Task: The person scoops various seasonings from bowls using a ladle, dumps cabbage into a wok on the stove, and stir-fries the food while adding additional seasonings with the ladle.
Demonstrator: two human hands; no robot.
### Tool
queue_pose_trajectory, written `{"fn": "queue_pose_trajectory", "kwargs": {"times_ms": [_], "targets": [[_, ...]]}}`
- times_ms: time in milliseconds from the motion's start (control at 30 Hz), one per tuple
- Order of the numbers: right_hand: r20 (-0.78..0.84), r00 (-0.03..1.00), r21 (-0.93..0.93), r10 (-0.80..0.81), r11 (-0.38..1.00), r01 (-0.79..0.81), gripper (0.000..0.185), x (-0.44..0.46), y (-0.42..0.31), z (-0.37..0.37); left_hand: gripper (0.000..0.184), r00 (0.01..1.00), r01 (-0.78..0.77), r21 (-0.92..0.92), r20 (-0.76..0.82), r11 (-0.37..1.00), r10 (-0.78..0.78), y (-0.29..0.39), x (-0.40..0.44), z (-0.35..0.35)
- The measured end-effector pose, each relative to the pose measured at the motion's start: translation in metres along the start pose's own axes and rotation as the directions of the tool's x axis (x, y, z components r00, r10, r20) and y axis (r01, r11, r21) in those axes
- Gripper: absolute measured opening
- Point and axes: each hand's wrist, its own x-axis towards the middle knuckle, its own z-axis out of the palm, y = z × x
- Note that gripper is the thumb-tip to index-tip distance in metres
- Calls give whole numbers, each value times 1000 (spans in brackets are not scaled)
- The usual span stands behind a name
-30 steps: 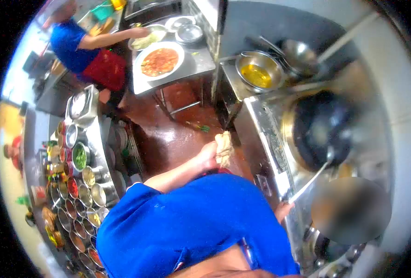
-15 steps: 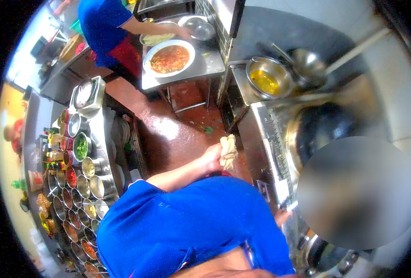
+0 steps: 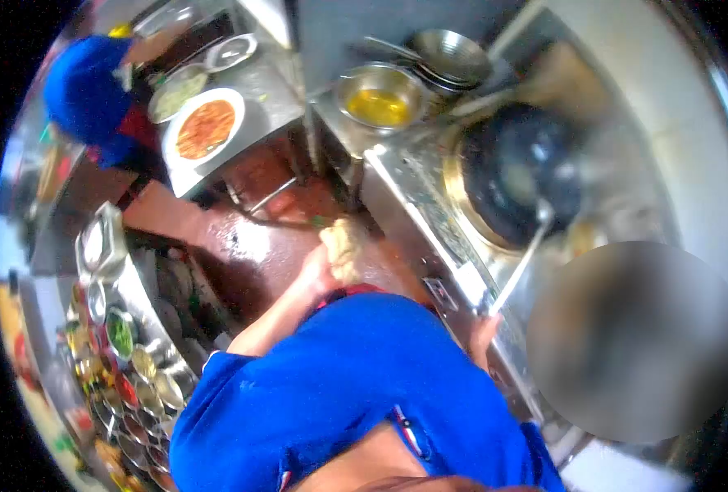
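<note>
My left hand (image 3: 321,269) is closed around a bunched, cream-coloured cloth (image 3: 342,250), held in front of my body above the floor. On the other side, my right hand (image 3: 482,336) grips the pale handle end of a long ladle (image 3: 521,271) at the stove's front edge. The ladle slants up and away, its head inside the dark wok (image 3: 516,168). A little pale liquid seems to lie at the wok's bottom, though this is blurred.
A steel bowl of yellow oil (image 3: 378,107) stands beyond the wok, beside stacked strainers (image 3: 450,56). A white plate of red food (image 3: 207,129) sits on the back table. Ingredient pots (image 3: 121,332) line the left counter. A co-worker (image 3: 89,98) stands far left. A grey blurred disc hides the right.
My view has turned, shifting the scene leftward. The ladle now shows in my right hand, reaching into the wok. The co-worker's arm has moved away from the metal bowl on the back table.
</note>
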Motion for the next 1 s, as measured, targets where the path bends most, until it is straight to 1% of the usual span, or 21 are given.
{"fn": "queue_pose_trajectory", "kwargs": {"times_ms": [33, 67, 100, 167, 200, 300, 367, 400, 500, 567, 600, 633, 667, 767, 800, 833, 867, 933, 967, 1000], "targets": [[-33, 999, -254, 7, 967, -15, 37, -12, -37, -10, 34, 999, -9, 42, -34, 999, 10, -1, 1, 9], [-36, 999, -218, -12, 976, 3, 37, -10, -27, -9, 33, 962, -64, 60, -262, 996, 78, -7, -4, 48], [-32, 999, -180, -38, 983, 31, 37, -9, -26, -7, 31, 942, -72, 115, -318, 991, 105, -8, -3, 50], [-50, 999, -219, 5, 976, -16, 36, -10, -25, -7, 30, 970, -34, 53, -238, 998, 46, -6, 2, 35], [-50, 999, -238, 21, 971, -32, 36, -10, -26, -7, 30, 970, -22, 63, -242, 998, 37, -6, 4, 33], [-47, 998, -237, -42, 971, 30, 35, -12, -30, -10, 30, 967, -13, 85, -254, 996, 34, -7, 6, 32], [-27, 999, -209, -22, 978, 16, 35, -14, -36, -13, 30, 963, -34, 89, -264, 995, 56, -10, 7, 37], [-17, 1000, -195, -11, 981, 8, 35, -14, -39, -14, 31, 970, -22, 83, -238, 996, 41, -11, 7, 39], [-33, 997, -206, -76, 976, 68, 35, -15, -34, -13, 31, 986, 19, 70, -164, 997, -7, -12, 7, 45], [-19, 998, -178, -59, 982, 55, 36, -14, -30, -12, 32, 989, 39, 73, -143, 997, -28, -14, 11, 48], [-4, 999, -162, -54, 985, 53, 36, -12, -25, -13, 34, 989, 43, 78, -144, 996, -31, -17, 11, 56], [10, 999, -147, -49, 988, 50, 36, -10, -21, -14, 35, 986, 30, 88, -169, 996, -15, -25, 7, 90], [20, 1000, -129, -4, 992, 6, 38, -8, -19, -13, 36, 982, 16, 99, -191, 995, 3, -32, 7, 110], [22, 1000, -186, 0, 983, 4, 38, -13, -33, -24, 38, 999, 13, 150, -38, 989, -7, -41, 41, 103], [26, 999, -158, 26, 987, -22, 38, -9, -24, -21, 36, 1000, 17, 172, -19, 985, -14, -46, 53, 113], [31, 999, -153, 42, 987, -36, 37, -9, -29, -24, 33, 991, 41, 161, 123, 986, -61, -50, 68, 117], [36, 998, -148, 56, 988, -50, 36, -10, -35, -29, 29, 968, 101, 163, 210, 981, -135, -53, 86, 122], [60, 996, -127, 70, 990, -62, 35, -15, -51, -40, 26, 914, 208, 156, 321, 966, -249, -59, 130, 129], [79, 994, -111, 70, 992, -61, 34, -16, -57, -46, 25, 892, 255, 144, 348, 956, -290, -62, 155, 126], [96, 993, -96, 68, 994, -59, 34, -16, -60, -49, 27, 906, 182, 218, 341, 959, -249, -72, 171, 142]]}}
